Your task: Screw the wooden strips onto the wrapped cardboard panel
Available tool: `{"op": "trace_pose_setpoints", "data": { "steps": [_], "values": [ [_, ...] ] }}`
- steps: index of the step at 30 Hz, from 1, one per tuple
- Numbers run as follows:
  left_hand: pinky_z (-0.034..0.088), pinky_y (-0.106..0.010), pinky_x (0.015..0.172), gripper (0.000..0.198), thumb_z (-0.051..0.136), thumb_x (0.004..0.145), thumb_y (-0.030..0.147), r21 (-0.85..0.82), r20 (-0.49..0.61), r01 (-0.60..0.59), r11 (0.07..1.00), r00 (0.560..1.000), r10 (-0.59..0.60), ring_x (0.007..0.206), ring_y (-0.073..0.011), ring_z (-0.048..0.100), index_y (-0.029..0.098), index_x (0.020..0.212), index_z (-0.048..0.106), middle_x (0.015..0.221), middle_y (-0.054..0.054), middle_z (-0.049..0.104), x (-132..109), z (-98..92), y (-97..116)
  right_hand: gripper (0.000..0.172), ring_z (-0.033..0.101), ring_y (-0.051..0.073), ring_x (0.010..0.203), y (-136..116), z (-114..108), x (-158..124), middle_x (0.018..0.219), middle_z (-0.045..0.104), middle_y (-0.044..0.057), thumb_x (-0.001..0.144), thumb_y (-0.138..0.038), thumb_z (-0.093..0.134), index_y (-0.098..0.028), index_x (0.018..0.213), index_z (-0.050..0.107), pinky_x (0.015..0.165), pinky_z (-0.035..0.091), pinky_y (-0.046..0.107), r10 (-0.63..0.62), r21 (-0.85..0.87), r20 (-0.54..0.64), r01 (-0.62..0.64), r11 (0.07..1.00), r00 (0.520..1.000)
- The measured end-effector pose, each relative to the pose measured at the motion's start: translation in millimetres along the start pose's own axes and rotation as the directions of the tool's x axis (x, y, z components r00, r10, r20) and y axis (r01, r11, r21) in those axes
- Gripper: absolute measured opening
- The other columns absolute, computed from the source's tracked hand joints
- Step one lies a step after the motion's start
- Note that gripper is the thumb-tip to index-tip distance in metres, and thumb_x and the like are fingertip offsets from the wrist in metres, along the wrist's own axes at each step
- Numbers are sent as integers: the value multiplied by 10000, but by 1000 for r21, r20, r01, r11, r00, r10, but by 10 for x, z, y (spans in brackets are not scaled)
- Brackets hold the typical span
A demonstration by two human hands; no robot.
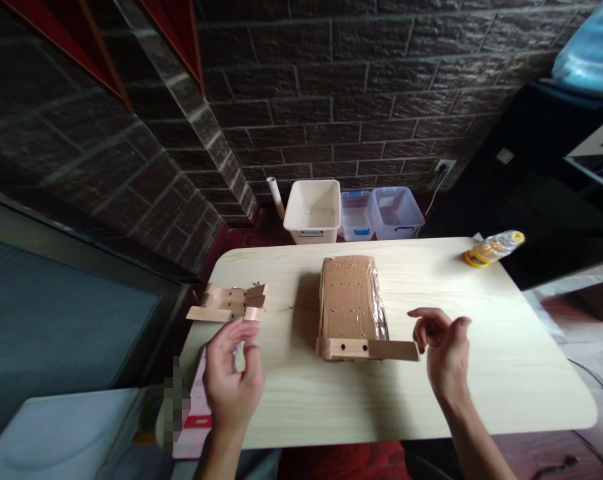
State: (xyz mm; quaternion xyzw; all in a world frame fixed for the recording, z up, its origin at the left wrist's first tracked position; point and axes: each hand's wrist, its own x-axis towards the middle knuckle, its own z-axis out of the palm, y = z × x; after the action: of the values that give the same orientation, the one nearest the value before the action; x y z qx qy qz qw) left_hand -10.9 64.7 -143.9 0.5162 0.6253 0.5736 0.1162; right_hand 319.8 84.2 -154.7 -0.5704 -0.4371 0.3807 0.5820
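Observation:
A cardboard-coloured board with small holes (350, 297), part wrapped in clear film, lies in the middle of the pale wooden table (506, 360). A wooden slat (366, 349) rests across its near end. My right hand (444, 353) hovers just right of that slat, fingers curled and apart, holding nothing. My left hand (233, 377) is raised over the table's left part, fingers loosely apart, just below a small stack of wooden pieces (229, 303) at the left edge.
A plastic bottle with a yellow cap (492, 248) lies at the table's far right corner. On the floor beyond the table stand a cream basket (313, 210) and two clear bins (381, 213) against a dark brick wall. A red-and-white booklet (197, 407) sits at the near left edge.

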Motion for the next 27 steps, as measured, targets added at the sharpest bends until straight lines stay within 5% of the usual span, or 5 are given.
{"op": "trace_pose_setpoints", "data": {
  "steps": [7,14,20,23,27],
  "values": [
    [591,-336,881,258,559,894,247,73,28,95,993,995,-97,953,-176,699,197,1136,632,1080,-69,721,61,-264,-49,734,450,152,505,-100,113,59,542,450,-43,992,-725,197,-167,973,673,519,353,315,27,79,-123,-17,997,992],
    [598,-330,874,308,542,920,228,387,395,-85,918,915,-81,945,-191,754,193,1215,622,1146,-99,776,110,73,29,656,437,136,498,-49,-53,-368,594,482,-51,995,-707,250,-170,1014,627,496,348,297,124,188,-280,-73,979,952],
    [544,-432,969,397,579,921,246,525,465,-194,829,881,-88,1089,-297,721,133,1300,614,1156,-178,771,283,413,31,613,457,147,508,-65,-131,-749,621,527,-44,988,-703,316,-178,1125,601,488,380,298,123,213,-87,-102,972,989],
    [552,-411,924,403,586,924,255,564,480,-206,800,870,-115,1069,-293,726,130,1307,608,1188,-186,761,323,515,-36,587,514,151,556,-87,-108,-798,706,585,-16,984,-689,378,-181,1180,596,508,414,301,68,168,22,-71,983,997],
    [553,-348,866,281,574,936,237,590,486,-201,782,862,-145,995,-244,739,147,1184,669,1127,-150,784,340,569,-137,600,520,150,564,-60,-97,-771,713,582,-9,996,-684,347,-170,1174,601,521,420,305,85,175,31,-89,981,996]
  ]
}}
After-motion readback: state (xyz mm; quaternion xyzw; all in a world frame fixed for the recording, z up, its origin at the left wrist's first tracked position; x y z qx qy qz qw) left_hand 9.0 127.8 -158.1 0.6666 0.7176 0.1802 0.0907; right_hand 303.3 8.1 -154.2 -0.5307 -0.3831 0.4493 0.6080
